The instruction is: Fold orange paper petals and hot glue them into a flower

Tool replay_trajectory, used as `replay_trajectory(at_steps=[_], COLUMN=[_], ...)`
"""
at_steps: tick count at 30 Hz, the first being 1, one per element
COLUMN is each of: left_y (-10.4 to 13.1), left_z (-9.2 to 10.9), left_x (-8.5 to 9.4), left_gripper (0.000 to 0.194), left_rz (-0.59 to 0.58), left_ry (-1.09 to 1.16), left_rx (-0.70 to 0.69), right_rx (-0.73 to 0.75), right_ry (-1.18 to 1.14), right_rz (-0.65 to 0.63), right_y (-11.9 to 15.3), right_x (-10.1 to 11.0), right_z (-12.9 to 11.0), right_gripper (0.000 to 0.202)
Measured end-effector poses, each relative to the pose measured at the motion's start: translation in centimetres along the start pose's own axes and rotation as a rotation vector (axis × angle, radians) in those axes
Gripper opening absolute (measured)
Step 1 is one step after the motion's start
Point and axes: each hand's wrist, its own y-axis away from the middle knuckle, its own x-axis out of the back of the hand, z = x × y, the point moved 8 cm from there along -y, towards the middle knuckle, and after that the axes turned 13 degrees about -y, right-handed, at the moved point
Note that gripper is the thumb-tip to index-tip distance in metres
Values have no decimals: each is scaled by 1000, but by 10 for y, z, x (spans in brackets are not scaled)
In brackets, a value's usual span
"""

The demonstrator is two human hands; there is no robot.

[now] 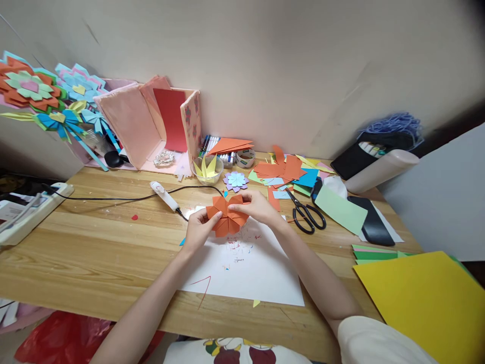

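An orange folded-paper flower (226, 222) is held between both hands above a marked white sheet (257, 275). My left hand (200, 231) grips its left side, thumb on top and fingers partly hidden beneath. On the upper right side, my right hand (255, 206) pinches a petal with thumb and fingers closed. Just behind the flower lies a small purple and light-blue paper flower (235, 181). A white glue-gun-like tool (164, 196) with a black cable rests to the left.
Black-handled scissors (306, 213), orange paper scraps (280, 167) and a green sheet (341, 210) lie right. A yellow sheet (424, 293) covers the front right corner. Behind are a bowl (215, 178), tape roll (245, 157) and pink box (132, 124). A power strip (36, 217) sits left.
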Motion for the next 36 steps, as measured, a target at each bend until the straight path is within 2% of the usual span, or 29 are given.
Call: replay_trajectory(at_steps=[4, 10, 13, 24, 30, 36], left_y=[-1, -1, -1, -1, -1, -1], left_z=[-3, -5, -5, -8, -10, -11], left_x=[-2, -2, -2, -3, -3, -3], left_gripper=[33, 40, 41, 35, 36, 40], left_rz=[-32, -44, -35, -50, -70, -74], left_ry=[13, 24, 42, 94, 74, 58], left_rx=[21, 59, 75, 102, 99, 114], right_rx=[-9, 5, 58, 244, 266, 279], right_ry=[28, 29, 8, 2, 31, 38], right_rz=[-29, 112, 178, 320, 388, 404], right_y=[0, 0, 0, 5, 9, 9], right_x=[0, 4, 8, 8, 6, 8], right_z=[1, 3, -3, -11, -14, -15], right_gripper=[15, 26, 27, 20, 21, 22])
